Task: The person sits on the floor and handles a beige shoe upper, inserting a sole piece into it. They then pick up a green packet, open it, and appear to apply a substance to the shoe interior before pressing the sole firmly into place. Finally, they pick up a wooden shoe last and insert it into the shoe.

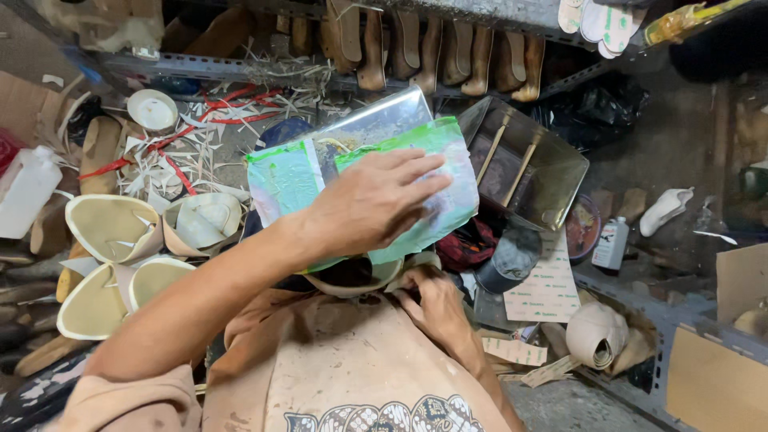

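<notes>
- Far left of the left grip: white plastic bottle (26, 192), smooth and matte.
- Nearer, left of and below that grip: cream shoe uppers (104, 228). They are curved, stiff-looking shells lying open side up.
- Behind the uppers: loose trimmings (180, 156), thin pale and red strips, curled and messy.
- Left hand (376, 200): grip wide, fingers spread flat, palm down. It presses rather than holds.
- Under that grip: green plastic sheet (280, 180), thin, translucent and crinkled. It lies on a shiny metal plate (376, 116) that tilts up behind the fingers.
- Step in hand, my read: smoothing or pinning the sheet against the plate.
- A flat palm has no hold, so any lift calls for fingertips curled under an edge. The film looks slippery and floppy.
- Just below the left grip, on the lap: tan shoe piece (352, 280), leathery, with a rounded rim and a dark hollow.
- Right hand (436, 308): fingers curled at that rim. Grip narrow. Can't tell if it actually clamps the piece.
- Above both grips: row of wooden lasts (416, 48) on the shelf.
- Right of the left grip: open metal tin (560, 172) with sticks inside, dull and dented.
- Right of the right grip: roll of beige fabric (596, 332), soft and coiled.
</notes>
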